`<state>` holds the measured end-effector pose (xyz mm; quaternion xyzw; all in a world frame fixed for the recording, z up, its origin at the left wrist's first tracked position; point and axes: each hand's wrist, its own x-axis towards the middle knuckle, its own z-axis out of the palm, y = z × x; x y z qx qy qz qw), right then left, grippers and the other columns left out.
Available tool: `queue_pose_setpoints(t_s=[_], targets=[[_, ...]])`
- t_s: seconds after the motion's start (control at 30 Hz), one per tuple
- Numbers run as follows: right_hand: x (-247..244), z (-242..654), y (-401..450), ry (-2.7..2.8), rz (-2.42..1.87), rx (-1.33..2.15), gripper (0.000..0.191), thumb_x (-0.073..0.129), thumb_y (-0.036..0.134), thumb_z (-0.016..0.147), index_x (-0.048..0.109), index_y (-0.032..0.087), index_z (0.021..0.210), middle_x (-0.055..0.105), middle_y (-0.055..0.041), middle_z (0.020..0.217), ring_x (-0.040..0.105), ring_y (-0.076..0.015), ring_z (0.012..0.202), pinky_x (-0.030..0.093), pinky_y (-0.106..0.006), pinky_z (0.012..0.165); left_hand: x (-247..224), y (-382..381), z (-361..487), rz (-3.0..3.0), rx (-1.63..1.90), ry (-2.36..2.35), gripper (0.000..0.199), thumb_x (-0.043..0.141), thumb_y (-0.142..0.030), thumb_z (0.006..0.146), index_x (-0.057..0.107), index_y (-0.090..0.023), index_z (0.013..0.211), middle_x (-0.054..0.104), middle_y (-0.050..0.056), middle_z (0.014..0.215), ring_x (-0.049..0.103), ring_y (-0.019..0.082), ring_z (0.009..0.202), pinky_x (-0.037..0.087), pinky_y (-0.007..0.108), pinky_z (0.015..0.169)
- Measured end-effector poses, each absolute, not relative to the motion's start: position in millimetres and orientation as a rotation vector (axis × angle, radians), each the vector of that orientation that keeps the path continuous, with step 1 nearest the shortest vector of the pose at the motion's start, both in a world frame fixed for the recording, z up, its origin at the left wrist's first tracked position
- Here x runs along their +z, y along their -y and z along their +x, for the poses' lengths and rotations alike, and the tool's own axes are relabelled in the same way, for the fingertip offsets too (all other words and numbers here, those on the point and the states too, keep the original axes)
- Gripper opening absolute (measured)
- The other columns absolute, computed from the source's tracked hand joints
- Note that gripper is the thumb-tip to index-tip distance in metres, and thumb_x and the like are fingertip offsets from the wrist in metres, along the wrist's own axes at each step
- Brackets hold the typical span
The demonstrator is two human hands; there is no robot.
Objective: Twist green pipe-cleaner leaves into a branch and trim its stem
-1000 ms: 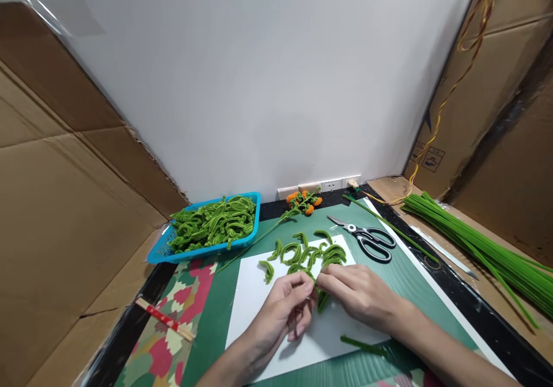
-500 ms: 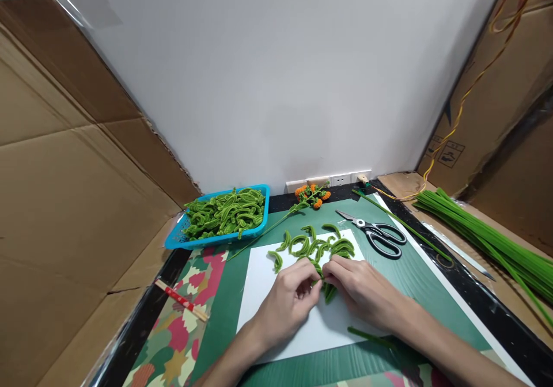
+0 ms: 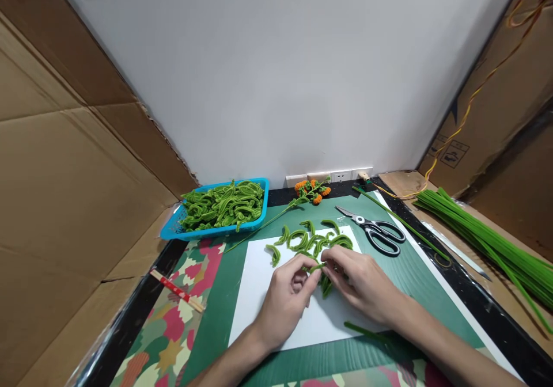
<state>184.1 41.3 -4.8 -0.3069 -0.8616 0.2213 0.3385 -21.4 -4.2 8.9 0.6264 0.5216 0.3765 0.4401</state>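
Currently | green strip (image 3: 317,267) | between fingertips of left hand (image 3: 285,300), right hand (image 3: 365,280)

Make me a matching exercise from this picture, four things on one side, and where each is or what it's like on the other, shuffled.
1. Scissors
2. Blue basket
3. Wooden sticks
4. Left hand

A. Pinching a green piece
B. Partly wrapped in red
C. On the green mat, right of the white sheet
D. Heaped with curled green strips

Pairs: 1-C, 2-D, 3-B, 4-A
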Motion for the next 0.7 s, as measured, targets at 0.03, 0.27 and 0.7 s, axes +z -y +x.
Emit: queue_pose_setpoints(t_s=[0.03, 0.27, 0.7], targets=[[-3.3, 185.2, -40.9, 2.222, -0.797, 0.637, 0.01, 0.05, 0.019, 0.109, 0.06, 0.021, 0.108, 0.068, -0.0033, 0.092, 0.062, -0.0163, 0.078, 0.042, -0.026, 0.068, 8.5, 4.6, -20.5, 1.455, 0.932, -1.256, 0.032, 0.062, -0.05, 0.105, 0.065, -0.018, 0.103, 0.053, -0.005, 0.065, 0.046, 0.011, 0.052, 0.036, 0.022, 0.048], [-5.4, 187.9, -36.8, 2.182, -0.777, 0.7, 0.014, 0.051, 0.024, 0.11, 0.061, 0.021, 0.102, 0.066, -0.0019, 0.087, 0.059, -0.0148, 0.073, 0.042, -0.027, 0.067, 3.7, 5.0, -19.7, 1.283, 0.931, -1.157, 0.039, 0.068, -0.056, 0.1, 0.064, -0.018, 0.104, 0.053, -0.007, 0.054, 0.04, 0.008, 0.041, 0.031, 0.018, 0.04], [-7.8, 183.7, -30.8, 2.141, -0.708, 0.566, 0.015, 0.052, 0.018, 0.106, 0.063, 0.02, 0.096, 0.059, -0.0001, 0.073, 0.052, -0.0129, 0.061, 0.038, -0.027, 0.057, 1.9, 10.5, -17.9, 1.827, 1.077, -1.348, 0.021, 0.062, -0.032, 0.104, 0.07, -0.017, 0.092, 0.064, 0.003, 0.083, 0.058, 0.014, 0.07, 0.044, 0.026, 0.064]])
